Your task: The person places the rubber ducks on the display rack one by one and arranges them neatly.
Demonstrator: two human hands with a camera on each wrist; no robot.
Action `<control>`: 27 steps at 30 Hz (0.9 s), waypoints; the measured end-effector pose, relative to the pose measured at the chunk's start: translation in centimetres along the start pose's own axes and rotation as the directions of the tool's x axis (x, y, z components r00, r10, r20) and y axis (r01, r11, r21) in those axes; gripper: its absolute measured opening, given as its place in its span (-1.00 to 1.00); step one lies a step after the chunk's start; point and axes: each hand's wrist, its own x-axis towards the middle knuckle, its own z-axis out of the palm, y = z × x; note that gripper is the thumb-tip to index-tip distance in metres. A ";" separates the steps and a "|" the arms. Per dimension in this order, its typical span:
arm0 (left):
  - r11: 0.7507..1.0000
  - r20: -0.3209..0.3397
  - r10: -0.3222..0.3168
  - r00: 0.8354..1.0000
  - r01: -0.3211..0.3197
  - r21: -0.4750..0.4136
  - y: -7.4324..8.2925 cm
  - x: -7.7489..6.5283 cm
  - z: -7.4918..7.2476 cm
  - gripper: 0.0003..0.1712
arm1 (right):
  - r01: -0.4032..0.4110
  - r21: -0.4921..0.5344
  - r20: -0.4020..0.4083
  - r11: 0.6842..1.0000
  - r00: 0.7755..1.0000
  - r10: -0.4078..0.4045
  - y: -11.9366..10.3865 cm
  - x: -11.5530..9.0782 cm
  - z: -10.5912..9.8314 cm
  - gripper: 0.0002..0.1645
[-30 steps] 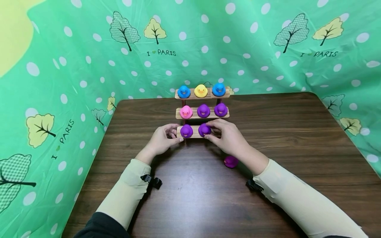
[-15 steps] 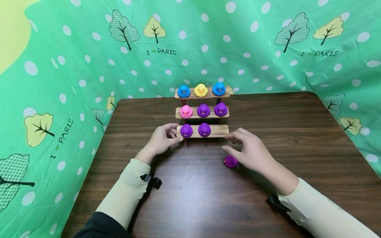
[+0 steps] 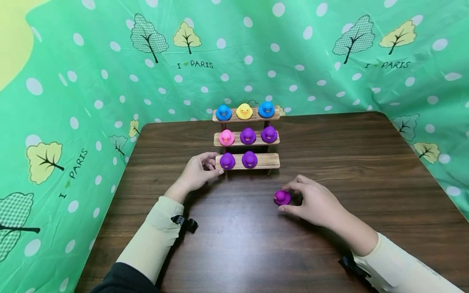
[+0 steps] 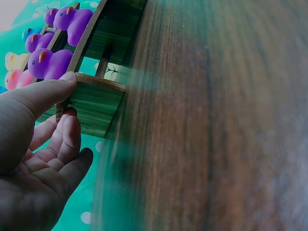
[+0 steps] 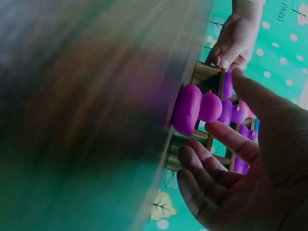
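My left hand (image 3: 196, 171) pinches the left end of the lowest board of a three-tier wooden display stand (image 3: 269, 161). In the left wrist view the thumb lies at the board's end, with curled fingers (image 4: 70, 137) below. On that lowest board sit two purple rubber ducks (image 3: 227, 161), left and middle. A loose magenta-purple rubber duck (image 3: 282, 197) stands on the table in front of the stand. My right hand (image 3: 316, 201) spreads its thumb and fingers around this duck; in the right wrist view a gap shows between thumb and duck.
The middle board carries a pink duck (image 3: 226, 138) and two purple ducks (image 3: 248, 136). Blue ducks (image 3: 223, 112) flank a yellow duck (image 3: 244, 111) on the top board. The dark wooden table (image 3: 234, 252) meets a green printed cloth (image 3: 205, 24) behind.
My right hand let go of the middle purple duck on the lowest board, then drew back right and down to the loose duck. My left hand kept its grip on the stand.
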 end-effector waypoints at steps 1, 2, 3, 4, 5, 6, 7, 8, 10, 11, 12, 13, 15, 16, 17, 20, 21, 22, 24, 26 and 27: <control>1.000 0.000 -0.001 1.000 0.001 0.001 0.0 0.0 0.0 -0.38 | 0.007 -0.004 0.003 1.000 1.000 -0.007 0.1 0.0 0.1 -0.40; 1.000 0.000 -0.004 1.000 0.004 0.002 0.0 0.0 0.0 -0.38 | 0.012 -0.008 0.005 1.000 1.000 -0.012 0.1 0.0 0.1 -0.41; 1.000 0.000 -0.006 1.000 0.006 0.004 0.0 0.0 -0.1 -0.38 | 0.018 -0.013 0.006 1.000 1.000 -0.018 0.1 0.1 0.1 -0.41; 1.000 0.001 -0.008 1.000 0.007 0.003 0.0 -0.1 -0.1 -0.38 | 0.022 -0.015 0.005 1.000 1.000 -0.022 0.1 0.1 0.1 -0.41; 1.000 0.001 -0.010 1.000 0.010 0.004 0.0 -0.1 -0.1 -0.38 | 0.027 -0.017 0.007 0.999 1.000 -0.027 0.1 0.2 0.2 -0.41; 1.000 0.001 -0.012 1.000 0.012 0.004 0.0 -0.1 -0.1 -0.38 | 0.034 -0.021 0.010 0.999 0.999 -0.033 0.0 0.3 0.2 -0.41; 1.000 0.001 -0.015 1.000 0.015 0.004 0.0 -0.1 -0.1 -0.38 | 0.038 -0.025 0.014 0.999 0.999 -0.037 0.0 0.4 0.3 -0.41; 1.000 0.000 -0.019 1.000 0.019 0.004 0.1 -0.1 -0.2 -0.38 | 0.042 -0.029 0.017 0.999 0.999 -0.041 -0.1 0.6 0.3 -0.43; 1.000 -0.001 -0.024 1.000 0.024 0.003 0.1 -0.1 -0.2 -0.38 | 0.046 -0.030 0.027 0.998 0.999 -0.045 -0.2 0.8 0.4 -0.52; 1.000 -0.002 -0.027 1.000 0.027 0.005 0.1 -0.1 -0.2 -0.39 | 0.046 -0.031 0.033 0.998 0.998 -0.045 -0.2 0.9 0.4 -0.57; 1.000 -0.002 -0.027 1.000 0.027 0.005 0.1 -0.2 -0.2 -0.38 | 0.047 -0.031 0.038 0.998 0.998 -0.046 -0.2 1.0 0.4 -0.62; 1.000 -0.002 -0.027 1.000 0.027 0.005 0.1 -0.2 -0.2 -0.38 | 0.046 -0.029 0.044 0.999 0.998 -0.045 -0.2 1.0 0.4 -0.68; 1.000 -0.001 -0.020 1.000 0.020 0.005 0.1 -0.2 -0.2 -0.38 | 0.050 -0.020 0.055 0.999 0.997 -0.049 -0.1 1.1 0.3 -0.74; 1.000 0.000 -0.017 1.000 0.017 0.005 0.1 -0.2 -0.2 -0.38 | 0.054 -0.016 0.056 0.998 0.997 -0.053 0.0 1.1 0.3 -0.75; 1.000 0.001 -0.014 1.000 0.014 0.003 0.2 -0.2 -0.1 -0.38 | 0.059 -0.015 0.058 0.998 0.997 -0.058 0.0 1.0 0.2 -0.75; 1.000 0.004 -0.006 1.000 0.006 -0.005 0.2 -0.1 -0.1 -0.37 | 0.065 -0.014 0.055 0.998 0.996 -0.064 0.2 1.0 0.1 -0.69; 1.000 0.003 -0.007 1.000 0.007 -0.007 0.2 -0.1 -0.1 -0.37 | 0.063 -0.016 0.054 0.998 0.997 -0.062 0.2 1.0 0.1 -0.65; 1.000 0.004 -0.007 1.000 0.007 -0.007 0.2 -0.1 -0.1 -0.37 | 0.058 -0.018 0.054 0.998 0.997 -0.057 0.3 1.0 0.2 -0.62; 1.000 0.005 -0.007 1.000 0.007 -0.006 0.2 -0.1 -0.1 -0.37 | 0.043 -0.024 0.056 0.999 0.998 -0.042 0.3 1.0 0.1 -0.60; 1.000 0.005 -0.012 1.000 0.012 -0.005 0.3 -0.1 0.0 -0.37 | 0.033 -0.026 0.058 0.999 0.998 -0.031 0.4 1.1 0.2 -0.62; 1.000 0.006 -0.013 1.000 0.013 -0.002 0.3 -0.1 0.0 -0.37 | 0.030 -0.025 0.059 0.999 0.998 -0.028 0.4 1.1 0.2 -0.64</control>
